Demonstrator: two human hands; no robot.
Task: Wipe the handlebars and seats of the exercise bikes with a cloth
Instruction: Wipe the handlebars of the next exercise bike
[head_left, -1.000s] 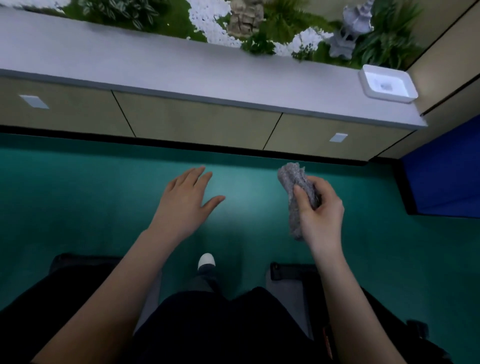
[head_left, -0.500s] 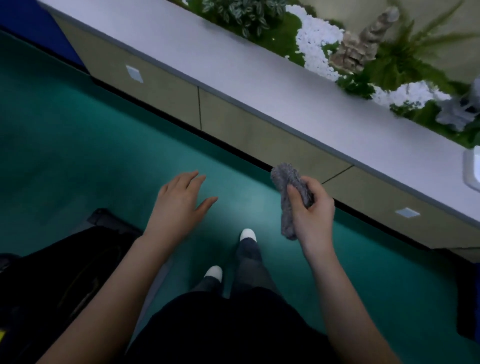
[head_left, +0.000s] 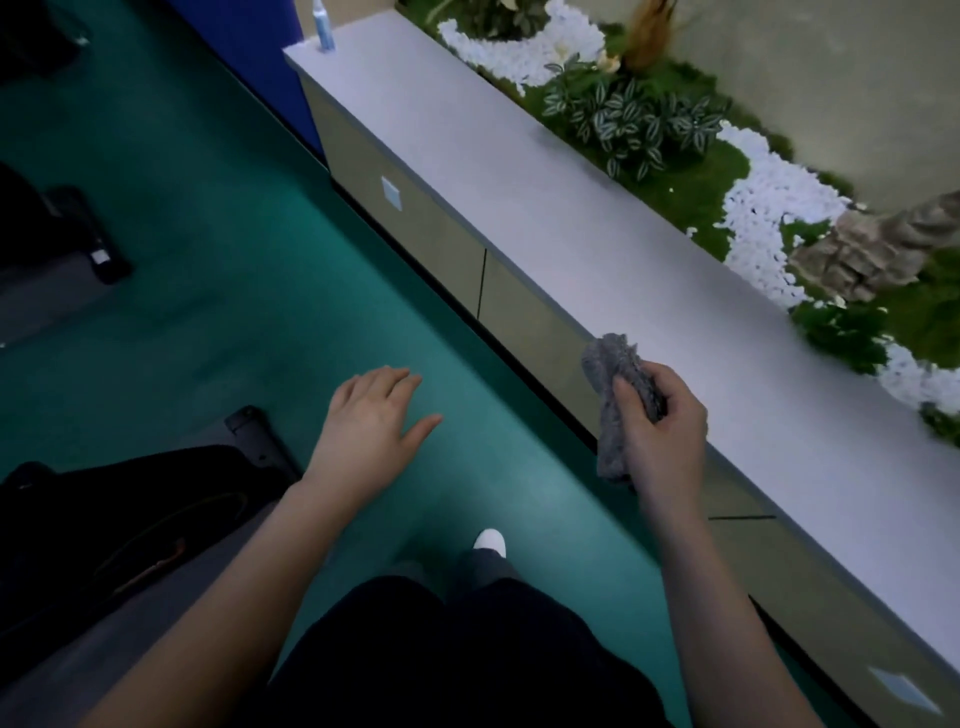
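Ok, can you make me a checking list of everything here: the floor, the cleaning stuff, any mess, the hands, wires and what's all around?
Surface: green floor underfoot; a grey ledge runs along the right.
Job's things: grey cloth, bunched up, in the right hand; a dark machine at lower left, too dim to tell a seat or handlebar.
Clutter: a spray bottle stands at the ledge's far end.
Hands: left hand open, fingers straight, above the floor, holding nothing; right hand grips the cloth.
Cables: nothing seen.
Surroundings: plants, white pebbles and a rock ornament behind the ledge; a blue panel at its far end; one white shoe below.
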